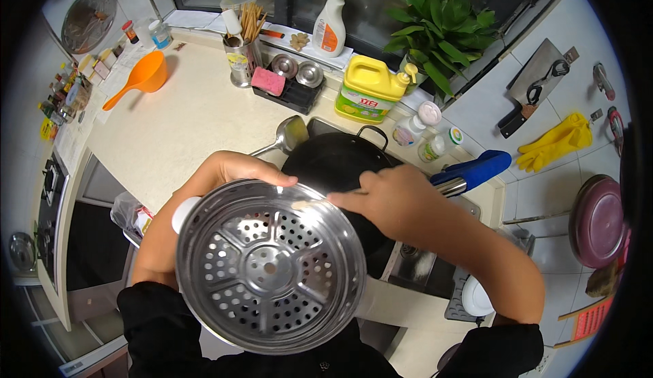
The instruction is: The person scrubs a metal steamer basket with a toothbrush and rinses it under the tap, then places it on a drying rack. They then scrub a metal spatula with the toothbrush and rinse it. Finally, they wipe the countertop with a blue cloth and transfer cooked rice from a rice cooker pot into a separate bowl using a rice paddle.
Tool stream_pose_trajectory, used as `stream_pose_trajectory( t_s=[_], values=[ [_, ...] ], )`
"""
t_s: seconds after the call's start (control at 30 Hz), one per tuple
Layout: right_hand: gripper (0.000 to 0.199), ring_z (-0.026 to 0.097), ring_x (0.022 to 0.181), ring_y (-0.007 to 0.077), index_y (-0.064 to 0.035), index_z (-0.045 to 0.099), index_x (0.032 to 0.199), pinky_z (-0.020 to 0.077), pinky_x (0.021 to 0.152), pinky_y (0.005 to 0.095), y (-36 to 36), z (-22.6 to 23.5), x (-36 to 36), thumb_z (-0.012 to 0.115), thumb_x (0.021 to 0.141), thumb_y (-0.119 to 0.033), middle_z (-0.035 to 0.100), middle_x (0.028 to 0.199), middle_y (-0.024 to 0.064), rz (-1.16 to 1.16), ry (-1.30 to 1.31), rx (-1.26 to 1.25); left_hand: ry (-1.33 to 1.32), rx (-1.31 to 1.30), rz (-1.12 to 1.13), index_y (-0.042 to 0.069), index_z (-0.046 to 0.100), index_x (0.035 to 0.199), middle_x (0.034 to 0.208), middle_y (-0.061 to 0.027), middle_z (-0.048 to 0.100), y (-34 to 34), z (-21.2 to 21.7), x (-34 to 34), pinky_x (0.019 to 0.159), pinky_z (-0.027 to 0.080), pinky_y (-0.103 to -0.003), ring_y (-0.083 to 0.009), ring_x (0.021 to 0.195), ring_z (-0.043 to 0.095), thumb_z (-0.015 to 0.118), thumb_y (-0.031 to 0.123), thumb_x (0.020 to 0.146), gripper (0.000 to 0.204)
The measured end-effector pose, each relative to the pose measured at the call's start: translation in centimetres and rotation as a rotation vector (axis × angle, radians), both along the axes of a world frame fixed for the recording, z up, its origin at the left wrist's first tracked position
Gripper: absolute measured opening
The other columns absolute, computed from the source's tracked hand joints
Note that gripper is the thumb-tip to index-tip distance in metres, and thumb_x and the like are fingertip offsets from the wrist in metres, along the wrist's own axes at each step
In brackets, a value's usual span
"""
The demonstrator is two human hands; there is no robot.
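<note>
A round stainless-steel steamer tray [269,269] with punched holes is tilted up in front of me. My left hand [241,168] holds its far rim, with the thumb lying over the edge. My right hand [391,201] is closed at the right of that rim; one extended finger touches the edge, and what its curled fingers hold, if anything, is hidden. Behind and partly beneath the tray sits a black wok [326,157] with a loop handle, over the sink. A metal spatula [292,133] lies on the counter beside the wok.
A yellow detergent jug [367,92], a white spray bottle [332,21] and a utensil holder [241,61] line the back. An orange ladle [146,75] lies on the left counter [183,119]. At right, a blue cloth [479,167] covers a metal tube; a cleaver [534,82] hangs on the wall.
</note>
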State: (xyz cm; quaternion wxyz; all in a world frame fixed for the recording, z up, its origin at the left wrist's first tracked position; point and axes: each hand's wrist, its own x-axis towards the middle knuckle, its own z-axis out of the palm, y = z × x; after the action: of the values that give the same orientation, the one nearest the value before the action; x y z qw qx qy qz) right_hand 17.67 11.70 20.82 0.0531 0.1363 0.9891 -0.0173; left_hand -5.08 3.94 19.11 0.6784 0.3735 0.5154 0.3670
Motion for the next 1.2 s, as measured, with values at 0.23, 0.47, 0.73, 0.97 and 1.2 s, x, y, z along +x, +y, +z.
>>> stream_pose_trajectory(
  t_s=[0.23, 0.47, 0.73, 0.97, 1.2],
  values=[
    [0.033, 0.061, 0.064, 0.0224, -0.0114, 0.056, 0.111, 0.046, 0.053, 0.0326, -1.4, -3.1, -2.4, 0.053, 0.078, -0.014, 0.059, 0.071, 0.0095, -0.015, 0.069, -0.112, -0.143, -0.462, -0.582, -0.005, 0.056, 0.1, 0.084, -0.0095, 0.062, 6.9, -8.8, -2.6, 0.063, 0.05, -0.025, -0.0142, 0.071, 0.06, 0.057, 0.039, 0.084, 0.046],
    [0.048, 0.061, 0.059, 0.0214, -0.0042, 0.049, 0.119, 0.0472, 0.05, 0.0312, -2.2, -2.5, -1.6, 0.06, 0.073, -0.014, 0.059, 0.071, 0.0115, -0.191, -0.042, -0.165, -0.151, -0.379, -0.477, -0.007, 0.052, 0.112, 0.102, -0.0166, 0.061, 7.2, -7.9, -3.0, 0.075, 0.05, -0.028, -0.0179, 0.087, 0.06, 0.059, 0.034, 0.083, 0.051],
    [0.05, 0.061, 0.056, 0.0264, -0.0013, 0.041, 0.127, 0.0504, 0.05, 0.0342, -4.0, -4.7, -0.8, 0.05, 0.078, -0.008, 0.058, 0.075, 0.018, -0.44, 0.028, -0.194, 0.029, 0.081, -0.259, -0.003, 0.052, 0.115, 0.104, -0.0115, 0.059, 5.6, -9.0, -2.6, 0.079, 0.046, -0.027, -0.0155, 0.088, 0.057, 0.048, 0.04, 0.09, 0.05],
    [0.055, 0.059, 0.058, 0.0322, -0.0091, 0.039, 0.13, 0.0495, 0.055, 0.041, -3.2, -5.6, -0.6, 0.046, 0.076, -0.001, 0.056, 0.076, 0.0188, -0.542, 0.14, -0.208, 0.063, 0.204, -0.003, 0.001, 0.054, 0.115, 0.097, -0.0079, 0.061, 4.4, -9.3, -1.0, 0.078, 0.045, -0.024, -0.0127, 0.086, 0.056, 0.044, 0.036, 0.092, 0.043],
    [0.053, 0.06, 0.063, 0.0293, -0.0094, 0.038, 0.13, 0.0501, 0.059, 0.0392, -3.6, -5.8, 0.3, 0.045, 0.079, -0.002, 0.057, 0.079, 0.0156, -0.48, 0.118, -0.285, 0.048, 0.217, 0.027, 0.001, 0.053, 0.116, 0.101, -0.0058, 0.06, 3.0, -8.7, -0.4, 0.078, 0.045, -0.023, -0.0093, 0.086, 0.055, 0.042, 0.032, 0.094, 0.04]
  ],
)
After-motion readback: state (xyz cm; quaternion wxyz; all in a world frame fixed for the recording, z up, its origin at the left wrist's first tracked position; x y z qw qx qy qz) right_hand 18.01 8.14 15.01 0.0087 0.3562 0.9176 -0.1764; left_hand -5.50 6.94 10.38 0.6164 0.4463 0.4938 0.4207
